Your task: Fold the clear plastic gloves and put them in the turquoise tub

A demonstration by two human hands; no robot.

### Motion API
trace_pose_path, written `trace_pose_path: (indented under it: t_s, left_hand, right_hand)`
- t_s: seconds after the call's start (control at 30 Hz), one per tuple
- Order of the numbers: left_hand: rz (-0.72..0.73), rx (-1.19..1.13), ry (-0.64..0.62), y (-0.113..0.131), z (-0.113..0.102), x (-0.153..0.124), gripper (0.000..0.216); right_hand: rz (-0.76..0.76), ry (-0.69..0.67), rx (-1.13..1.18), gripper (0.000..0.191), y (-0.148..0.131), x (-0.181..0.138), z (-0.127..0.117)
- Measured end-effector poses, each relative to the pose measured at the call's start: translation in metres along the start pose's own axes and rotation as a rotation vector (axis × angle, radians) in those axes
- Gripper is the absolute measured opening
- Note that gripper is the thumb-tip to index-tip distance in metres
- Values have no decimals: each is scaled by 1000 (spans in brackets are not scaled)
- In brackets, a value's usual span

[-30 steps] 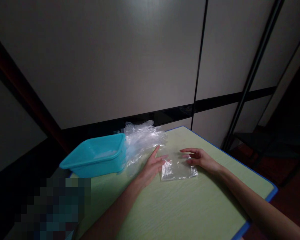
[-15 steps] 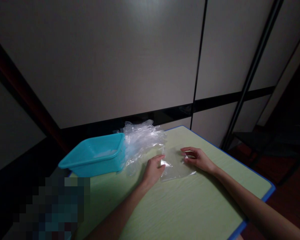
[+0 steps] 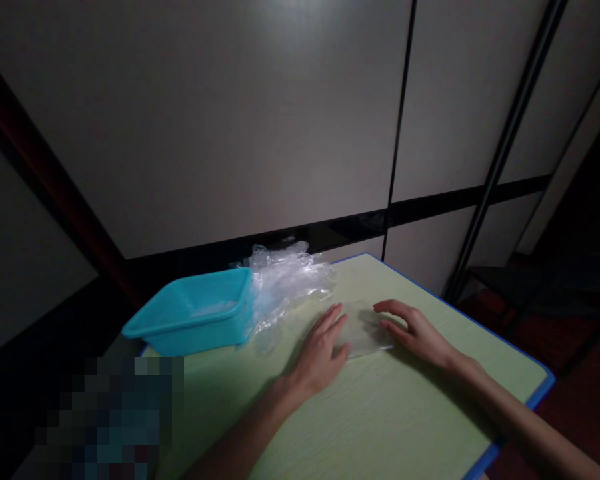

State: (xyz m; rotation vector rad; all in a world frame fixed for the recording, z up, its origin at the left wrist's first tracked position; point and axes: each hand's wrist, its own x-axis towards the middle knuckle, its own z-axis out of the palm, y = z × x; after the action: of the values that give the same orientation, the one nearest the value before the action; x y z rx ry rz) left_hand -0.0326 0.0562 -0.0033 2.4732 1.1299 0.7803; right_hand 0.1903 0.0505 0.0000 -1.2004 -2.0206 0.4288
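A flat, roughly square piece of clear plastic film (image 3: pixel 364 337) lies on the green table (image 3: pixel 380 413) between my hands. My left hand (image 3: pixel 323 350) rests over its left side with the fingers extended and slightly apart. Over the film's right edge is my right hand (image 3: pixel 415 330), fingers parted and a little curved, nothing gripped. Whether the right fingertips touch the film, I cannot tell. Behind my left hand lies a loose heap of crinkled clear plastic (image 3: pixel 295 280), with finger-like shapes resembling thin disposable gloves.
A turquoise plastic basket (image 3: pixel 195 337) stands at the table's back left, against the heap, with something whitish inside. Tall cabinet doors (image 3: pixel 260 133) rise behind the table. Blue edging (image 3: pixel 540 390) runs round the tabletop. A dark chair (image 3: pixel 525 293) is off to the right.
My left hand has spread out and moved slightly right over the film, covering its left side. My right hand has shifted a little right. The film now looks smaller and flatter.
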Motion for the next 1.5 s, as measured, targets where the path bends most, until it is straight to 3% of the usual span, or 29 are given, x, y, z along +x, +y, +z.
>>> trace_pose_path:
  t_s: [0.2, 0.43, 0.6, 0.77, 0.97, 1.1, 1.27, 1.5]
  left_hand:
    - [171, 204, -267, 19, 2, -11, 60]
    - [175, 234, -346, 21, 8, -19, 67]
    - [147, 249, -374, 21, 9, -25, 68]
    - [131, 279, -371, 24, 9, -29, 66]
    - [65, 328, -360, 30, 2, -29, 63]
    - [27, 343, -309, 24, 2, -32, 59]
    - [21, 360, -280, 16, 7, -36, 56]
    - [56, 380, -297, 16, 8, -36, 57]
  right_hand:
    - [-131, -286, -296, 47, -24, -37, -5]
    - [-154, -432, -390, 50, -20, -49, -4]
    - [-135, -463, -379, 51, -18, -51, -8]
    - [-90, -395, -338, 48, -13, -62, -12]
    - [124, -71, -39, 36, -10, -58, -7]
    - [168, 63, 48, 29, -2, -37, 5]
    - [114, 77, 61, 32, 1, -19, 15]
    - [58, 62, 151, 39, -3, -19, 14]
